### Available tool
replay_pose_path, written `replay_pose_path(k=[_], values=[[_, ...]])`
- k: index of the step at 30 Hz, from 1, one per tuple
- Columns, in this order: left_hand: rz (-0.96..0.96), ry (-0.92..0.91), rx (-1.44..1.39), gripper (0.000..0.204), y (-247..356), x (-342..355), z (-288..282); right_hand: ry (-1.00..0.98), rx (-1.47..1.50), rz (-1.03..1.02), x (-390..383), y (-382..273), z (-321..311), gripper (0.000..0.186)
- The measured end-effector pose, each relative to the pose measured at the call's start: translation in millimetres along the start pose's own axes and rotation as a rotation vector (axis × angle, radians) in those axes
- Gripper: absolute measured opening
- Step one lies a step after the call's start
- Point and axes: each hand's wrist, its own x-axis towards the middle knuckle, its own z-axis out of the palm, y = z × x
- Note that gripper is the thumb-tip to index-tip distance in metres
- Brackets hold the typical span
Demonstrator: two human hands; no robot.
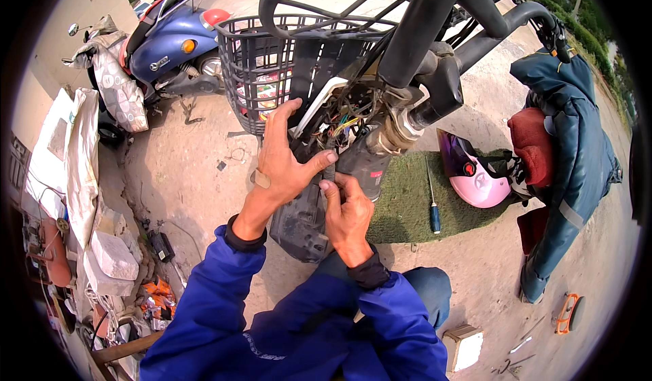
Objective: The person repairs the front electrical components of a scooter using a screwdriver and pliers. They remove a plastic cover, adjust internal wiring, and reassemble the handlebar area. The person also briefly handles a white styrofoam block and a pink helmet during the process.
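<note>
In black lattice: basket [314, 56]; in mixed colours: wires [348, 122]; in blue: sleeves [216, 282]; in pink: helmet [479, 189]; in green: mat [402, 206].

Wears a blue jacket [210, 299] with black cuffs [246, 236] and pale lettering [261, 349], grey-blue trousers [429, 294], tan plaster [261, 179] on left hand [284, 169].

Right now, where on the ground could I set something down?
The concrete looks bare between the green mat, boxy block and dark blue fabric, and mostly bare between the left hand and rubble heap. Crowded: that heap, and the wires beyond the right hand.
</note>
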Motion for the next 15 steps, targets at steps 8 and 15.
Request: replay_pose_path(k=[8, 15], values=[[-0.223, -0.092, -0.199, 0.068, 0, 8, 27, -0.017, -0.194, -0.152, 6, -2, 4, 0.035], [-0.039, 0.078, 0.132, 0.048, -2, 14, 31, -0.148, -0.186, -0.238, -2, -6, 1, 0.057]])
